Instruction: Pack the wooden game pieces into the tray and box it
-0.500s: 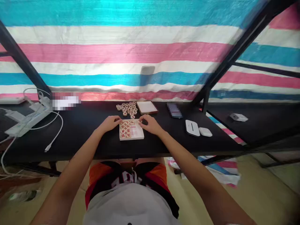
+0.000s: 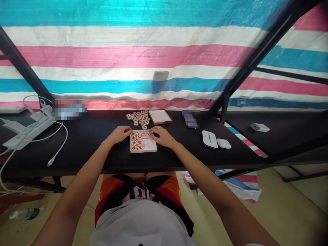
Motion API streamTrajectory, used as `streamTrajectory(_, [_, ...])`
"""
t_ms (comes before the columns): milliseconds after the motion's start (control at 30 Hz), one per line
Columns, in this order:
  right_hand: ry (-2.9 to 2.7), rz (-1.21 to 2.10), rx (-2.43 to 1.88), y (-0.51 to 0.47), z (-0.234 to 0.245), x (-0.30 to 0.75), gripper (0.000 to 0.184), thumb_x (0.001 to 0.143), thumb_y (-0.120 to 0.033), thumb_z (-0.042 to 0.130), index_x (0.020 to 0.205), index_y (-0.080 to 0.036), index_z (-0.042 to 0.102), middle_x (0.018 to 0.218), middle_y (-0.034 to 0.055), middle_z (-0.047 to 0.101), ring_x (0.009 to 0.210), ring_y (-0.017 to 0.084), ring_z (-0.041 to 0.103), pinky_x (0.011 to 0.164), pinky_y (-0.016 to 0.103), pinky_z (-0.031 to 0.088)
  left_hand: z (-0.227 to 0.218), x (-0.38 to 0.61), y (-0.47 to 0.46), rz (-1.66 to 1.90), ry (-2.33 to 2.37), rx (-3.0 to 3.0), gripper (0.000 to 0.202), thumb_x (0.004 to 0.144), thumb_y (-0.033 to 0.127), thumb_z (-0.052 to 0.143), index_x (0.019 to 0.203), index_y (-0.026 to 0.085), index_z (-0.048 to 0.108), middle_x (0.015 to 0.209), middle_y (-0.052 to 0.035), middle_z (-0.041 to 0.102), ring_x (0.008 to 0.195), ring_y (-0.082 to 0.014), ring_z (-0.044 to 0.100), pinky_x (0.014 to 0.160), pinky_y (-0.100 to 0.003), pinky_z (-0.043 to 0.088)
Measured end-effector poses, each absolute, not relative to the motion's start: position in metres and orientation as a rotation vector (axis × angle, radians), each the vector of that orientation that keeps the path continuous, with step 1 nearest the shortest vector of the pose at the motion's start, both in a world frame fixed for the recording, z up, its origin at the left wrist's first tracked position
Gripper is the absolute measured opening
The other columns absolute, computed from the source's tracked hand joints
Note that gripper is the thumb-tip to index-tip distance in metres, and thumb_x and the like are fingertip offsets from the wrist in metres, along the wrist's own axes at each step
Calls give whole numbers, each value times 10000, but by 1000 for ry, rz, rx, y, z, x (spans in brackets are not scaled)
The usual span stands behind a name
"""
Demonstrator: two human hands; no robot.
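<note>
A shallow white box (image 2: 150, 149) lies on the black table in front of me, holding several round Chinese chess pieces with red characters, in two columns at the left and along the top row. My left hand (image 2: 120, 134) has its fingers closed on the box's upper left corner. At the upper right, my right hand (image 2: 162, 136) pinches a Chinese chess piece (image 2: 148, 134) at the end of the top row; its fingers partly cover the piece. Beyond the box is a loose pile of Chinese chess pieces (image 2: 139, 118), one of them close to the box's far edge.
Right of the pile lies the box lid (image 2: 160, 117). Farther right are a phone (image 2: 190, 119), a white device (image 2: 209, 139) and a small white case (image 2: 223, 143). A power strip (image 2: 28, 131) with white cables occupies the left side. Striped sheeting (image 2: 133, 56) hangs behind the table.
My right hand has moved slightly left with the piece, bringing it beside the other pieces in the top row. The left hand stays at the box corner.
</note>
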State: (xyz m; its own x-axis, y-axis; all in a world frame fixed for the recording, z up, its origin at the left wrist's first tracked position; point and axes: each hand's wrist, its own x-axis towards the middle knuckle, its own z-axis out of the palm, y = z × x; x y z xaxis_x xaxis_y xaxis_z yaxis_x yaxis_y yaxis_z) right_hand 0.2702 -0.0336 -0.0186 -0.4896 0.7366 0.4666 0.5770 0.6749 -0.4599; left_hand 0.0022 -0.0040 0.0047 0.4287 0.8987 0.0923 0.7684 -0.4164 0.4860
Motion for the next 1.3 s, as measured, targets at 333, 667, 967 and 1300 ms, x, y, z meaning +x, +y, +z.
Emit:
streamTrajectory(333, [-2195, 261, -1125, -29, -23, 274, 229, 900, -311, 505, 946, -212, 707, 1116, 96, 602, 1059, 232, 549, 980, 421, 434, 4, 1, -4, 486, 1417, 2308, 390, 851, 474, 431, 930, 198, 694, 879, -41, 701, 763, -201, 597, 678, -284, 420])
streamTrajectory(667, [-2165, 271, -1175, -18, -34, 276, 441, 852, -62, 336, 1197, -172, 589, 1185, 114, 594, 1122, 208, 547, 1005, 391, 433, 4, 2, -4, 500, 1414, 2315, 374, 850, 453, 439, 919, 194, 700, 839, -35, 696, 731, -191, 590, 652, -273, 407])
streamTrajectory(967, [-2551, 21, -1193, 1, -29, 273, 547, 873, -79, 401, 1391, -245, 456, 1440, 85, 439, 1230, 242, 477, 1025, 413, 419, 2, 0, -2, 500, 1416, 2294, 389, 834, 485, 446, 909, 200, 700, 785, -26, 678, 693, -185, 578, 640, -268, 410])
streamTrajectory(1300, [-2273, 24, -1382, -7, -27, 275, 261, 875, -177, 489, 1099, -190, 622, 1127, 120, 607, 1016, 245, 572, 870, 369, 487, 4, 1, -4, 496, 1422, 2308, 392, 841, 472, 442, 934, 190, 699, 825, -39, 696, 727, -192, 590, 658, -271, 423])
